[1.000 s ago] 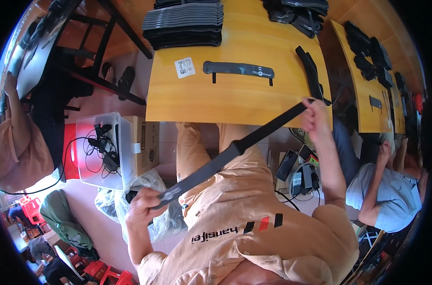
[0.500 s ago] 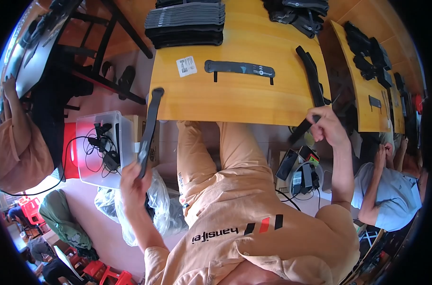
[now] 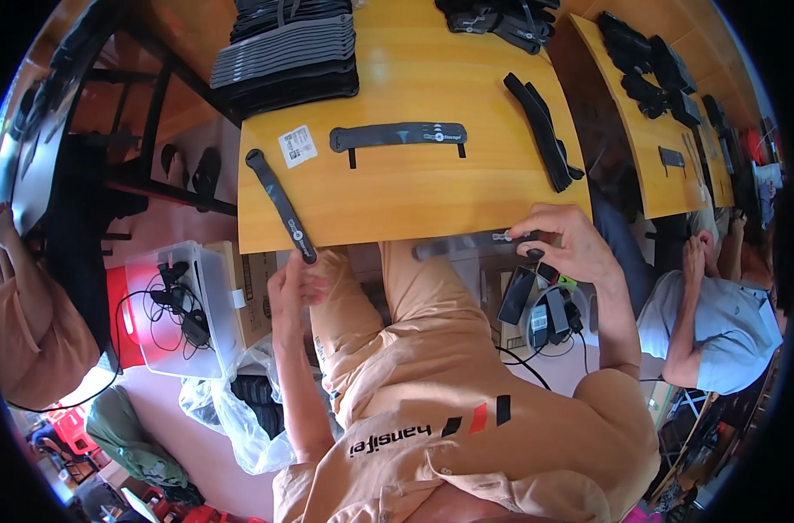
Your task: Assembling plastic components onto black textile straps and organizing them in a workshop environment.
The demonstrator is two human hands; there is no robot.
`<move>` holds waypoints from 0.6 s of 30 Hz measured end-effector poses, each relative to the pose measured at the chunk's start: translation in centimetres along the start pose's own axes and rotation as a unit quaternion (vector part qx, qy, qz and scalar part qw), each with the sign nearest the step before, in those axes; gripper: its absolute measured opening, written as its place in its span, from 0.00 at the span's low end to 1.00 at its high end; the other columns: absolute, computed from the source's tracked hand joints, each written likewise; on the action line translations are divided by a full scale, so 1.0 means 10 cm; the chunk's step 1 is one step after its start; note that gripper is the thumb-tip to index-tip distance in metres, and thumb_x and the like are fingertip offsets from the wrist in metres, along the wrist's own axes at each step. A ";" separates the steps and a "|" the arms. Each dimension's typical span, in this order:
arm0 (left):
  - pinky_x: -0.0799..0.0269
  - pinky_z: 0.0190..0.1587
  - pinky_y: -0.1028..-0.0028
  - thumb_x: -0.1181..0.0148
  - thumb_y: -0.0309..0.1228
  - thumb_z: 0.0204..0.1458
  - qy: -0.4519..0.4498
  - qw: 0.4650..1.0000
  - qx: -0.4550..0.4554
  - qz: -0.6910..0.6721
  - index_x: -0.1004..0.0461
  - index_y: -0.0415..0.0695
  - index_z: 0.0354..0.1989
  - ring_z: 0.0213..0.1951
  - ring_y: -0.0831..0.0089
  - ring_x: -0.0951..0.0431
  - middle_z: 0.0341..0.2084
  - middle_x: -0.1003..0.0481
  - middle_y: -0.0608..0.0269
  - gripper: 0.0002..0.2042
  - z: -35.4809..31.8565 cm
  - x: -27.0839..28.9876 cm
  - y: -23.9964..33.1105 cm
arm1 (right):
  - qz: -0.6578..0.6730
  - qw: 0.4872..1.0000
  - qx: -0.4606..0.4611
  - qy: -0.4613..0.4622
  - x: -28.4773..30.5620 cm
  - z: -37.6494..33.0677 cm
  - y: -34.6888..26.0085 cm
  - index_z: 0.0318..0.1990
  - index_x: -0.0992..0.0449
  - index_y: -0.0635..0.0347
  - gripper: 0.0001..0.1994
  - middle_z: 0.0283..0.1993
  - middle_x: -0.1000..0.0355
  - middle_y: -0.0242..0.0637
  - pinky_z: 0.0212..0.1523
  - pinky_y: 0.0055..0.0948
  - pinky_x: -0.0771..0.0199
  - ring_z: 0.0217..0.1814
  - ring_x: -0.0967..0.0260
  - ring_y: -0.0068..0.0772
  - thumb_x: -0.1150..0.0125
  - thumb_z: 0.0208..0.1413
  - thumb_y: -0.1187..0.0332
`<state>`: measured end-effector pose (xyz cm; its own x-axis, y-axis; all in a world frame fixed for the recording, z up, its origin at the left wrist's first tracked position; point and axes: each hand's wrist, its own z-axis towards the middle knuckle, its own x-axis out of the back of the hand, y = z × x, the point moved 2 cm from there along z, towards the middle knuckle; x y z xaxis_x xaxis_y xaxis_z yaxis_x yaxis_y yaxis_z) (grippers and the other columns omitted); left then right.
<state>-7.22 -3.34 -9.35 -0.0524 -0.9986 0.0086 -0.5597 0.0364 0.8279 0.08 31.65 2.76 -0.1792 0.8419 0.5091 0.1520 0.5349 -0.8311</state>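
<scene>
The left hand (image 3: pixel 294 283) was just off the front edge of the tabletop (image 3: pixel 388 196), near its left corner, at the lower end of a grey strap (image 3: pixel 279 202). That strap lay slantwise on the wood, its rounded upper end close to the left edge and its lower end just past the front edge. The left fingers were blurred, and whether they pinched the end or only touched it could not be told.

The right hand (image 3: pixel 575 244) hung off the front edge, toward the right corner. Its fingers pinched one end of a dark strap (image 3: pixel 480 241) between thumb and forefinger; the rest, blurred, stretched leftward along the front edge, above the person's legs.

Around the middle of the tabletop, between the left and right edges, lay a flat strap (image 3: pixel 397 137) with two short black tabs showing below it. A white label (image 3: pixel 297 146) lay just to its left. A stack of straps (image 3: pixel 283 57) rose at the back left corner, and a dark bundle (image 3: pixel 501 22) sat at the back right corner. Long black straps (image 3: pixel 541 131) lay along the right edge. Below the left corner, a clear bin (image 3: pixel 218 301) held black cables.
</scene>
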 end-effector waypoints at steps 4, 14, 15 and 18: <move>0.36 0.21 0.85 0.45 0.38 0.54 0.078 0.979 -0.158 0.103 0.26 0.36 0.33 0.17 0.82 0.30 0.16 0.27 0.65 0.14 -0.18 0.06 0.14 | -0.077 0.994 0.064 -0.048 -0.07 0.04 -0.01 0.36 0.25 0.65 0.10 0.29 0.29 0.42 0.31 0.28 0.31 0.31 0.29 0.40 0.48 0.46 0.82; 0.33 0.33 0.81 0.42 0.25 0.49 -0.331 0.937 -0.103 0.045 0.27 0.35 0.38 0.28 0.82 0.29 0.25 0.26 0.65 0.09 -0.32 -1.08 0.70 | 0.006 0.989 0.145 0.002 -0.37 0.45 -0.33 0.43 0.27 0.61 0.15 0.35 0.27 0.43 0.33 0.30 0.28 0.34 0.28 0.44 0.46 0.45 0.82; 0.33 0.31 0.81 0.42 0.25 0.49 -0.357 0.924 -0.076 0.112 0.27 0.34 0.36 0.26 0.83 0.30 0.22 0.27 0.66 0.08 -0.21 -1.00 0.66 | 0.049 0.995 0.086 0.010 -0.34 0.45 -0.22 0.43 0.28 0.63 0.14 0.32 0.26 0.43 0.32 0.27 0.28 0.31 0.26 0.35 0.46 0.47 0.83; 0.35 0.28 0.81 0.41 0.26 0.49 -0.363 0.902 -0.105 0.206 0.27 0.34 0.32 0.24 0.84 0.32 0.19 0.30 0.69 0.07 0.04 -0.79 0.64 | 0.142 0.989 -0.005 0.037 -0.30 0.45 0.14 0.43 0.28 0.66 0.12 0.30 0.26 0.42 0.30 0.24 0.27 0.29 0.26 0.24 0.47 0.50 0.83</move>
<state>-10.72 4.85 -4.36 -0.7917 -0.6100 0.0329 -0.2040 0.3147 0.9270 -3.57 29.52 -0.99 -0.0556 0.9610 0.2709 0.1963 0.2765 -0.9407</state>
